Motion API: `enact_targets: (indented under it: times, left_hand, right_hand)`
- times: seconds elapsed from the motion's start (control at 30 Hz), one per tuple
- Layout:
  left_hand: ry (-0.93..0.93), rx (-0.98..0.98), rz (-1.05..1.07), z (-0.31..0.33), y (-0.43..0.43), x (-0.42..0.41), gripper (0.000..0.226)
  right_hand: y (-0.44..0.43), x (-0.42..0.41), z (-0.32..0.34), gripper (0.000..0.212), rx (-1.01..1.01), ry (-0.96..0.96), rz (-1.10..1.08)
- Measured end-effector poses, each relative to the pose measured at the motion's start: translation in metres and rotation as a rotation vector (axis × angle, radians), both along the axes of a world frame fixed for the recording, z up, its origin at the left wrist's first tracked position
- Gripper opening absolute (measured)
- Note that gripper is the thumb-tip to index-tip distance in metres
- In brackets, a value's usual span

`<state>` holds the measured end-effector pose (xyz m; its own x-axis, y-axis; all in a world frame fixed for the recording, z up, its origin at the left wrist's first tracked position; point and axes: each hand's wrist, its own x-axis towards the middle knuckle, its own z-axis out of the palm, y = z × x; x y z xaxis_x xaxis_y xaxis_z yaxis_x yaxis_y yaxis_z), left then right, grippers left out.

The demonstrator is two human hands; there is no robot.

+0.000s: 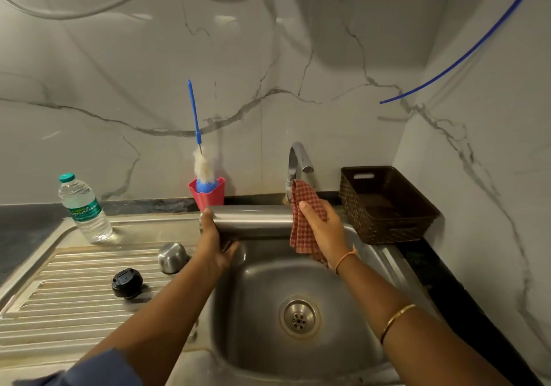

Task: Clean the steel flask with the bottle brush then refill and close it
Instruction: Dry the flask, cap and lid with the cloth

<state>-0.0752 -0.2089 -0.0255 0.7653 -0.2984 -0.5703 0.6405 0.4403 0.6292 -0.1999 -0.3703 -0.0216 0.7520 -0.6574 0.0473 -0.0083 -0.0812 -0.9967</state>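
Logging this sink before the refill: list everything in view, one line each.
steel flask: 1, silver, held level above the back edge of the sink
checked cloth: 1, red, wrapped over the flask's right end
bottle brush: 1, blue handle, white bristles, standing in the cup
cup: 1, pink, behind the flask
water bottle: 1, clear, green cap, back of the drainboard
steel cap: 1, silver, on the drainboard
stopper: 1, black, on the drainboard
tap: 1, chrome, behind the sink
basket: 1, dark brown, right of the tap
sink: 1, steel, below the flask
tube: 1, blue, upper right
left hand: grips the flask's left end
right hand: holds the cloth against the flask
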Motion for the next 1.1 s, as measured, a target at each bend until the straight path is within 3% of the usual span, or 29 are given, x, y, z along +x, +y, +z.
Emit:
enact_targets:
  times: [0.13, 0.23, 0.33, 0.4, 0.43, 0.53, 0.83, 0.97, 1.03, 1.1]
  left_hand:
    - [0.182, 0.011, -0.056, -0.016, -0.005, -0.004, 0.071]
    - [0.140, 0.083, -0.143, -0.029, -0.009, -0.007, 0.065]
    - [-0.259, 0.605, -0.320, -0.039, -0.014, -0.010, 0.060]
    - [-0.560, 0.786, -0.445, -0.034, -0.021, -0.017, 0.053]
    - [-0.712, 0.853, -0.528, -0.032, -0.026, -0.021, 0.061]
    - [-1.080, 0.935, -0.659, -0.027, -0.041, -0.035, 0.084]
    - [-1.138, 1.000, -0.621, -0.017, -0.037, -0.047, 0.051]
    - [-1.087, 0.942, -0.654, -0.020, -0.036, -0.054, 0.059]
    - [-1.105, 0.989, -0.624, -0.023, -0.033, -0.057, 0.063]
    - [-1.158, 1.079, -0.607, -0.024, -0.032, -0.057, 0.059]
  right_hand:
    - [0.002, 0.000, 0.019, 0.030, -0.217, 0.067, -0.050]
    - [0.002, 0.003, 0.036, 0.026, -0.454, 0.105, -0.041]
    - [0.000, 0.008, 0.050, 0.032, -0.802, 0.199, -0.066]
    - [0.001, 0.010, 0.054, 0.040, -0.958, 0.282, -0.048]
    - [0.002, 0.011, 0.054, 0.043, -0.991, 0.317, -0.028]
    - [0.009, 0.010, 0.053, 0.046, -0.988, 0.318, 0.029]
    - [0.011, 0.005, 0.017, 0.044, -0.739, 0.156, -0.142]
    - [0.021, 0.004, 0.014, 0.062, -0.997, 0.247, 0.115]
    - [0.018, 0.005, 0.019, 0.061, -1.105, 0.363, 0.098]
    - [0.013, 0.007, 0.026, 0.052, -1.069, 0.405, 0.011]
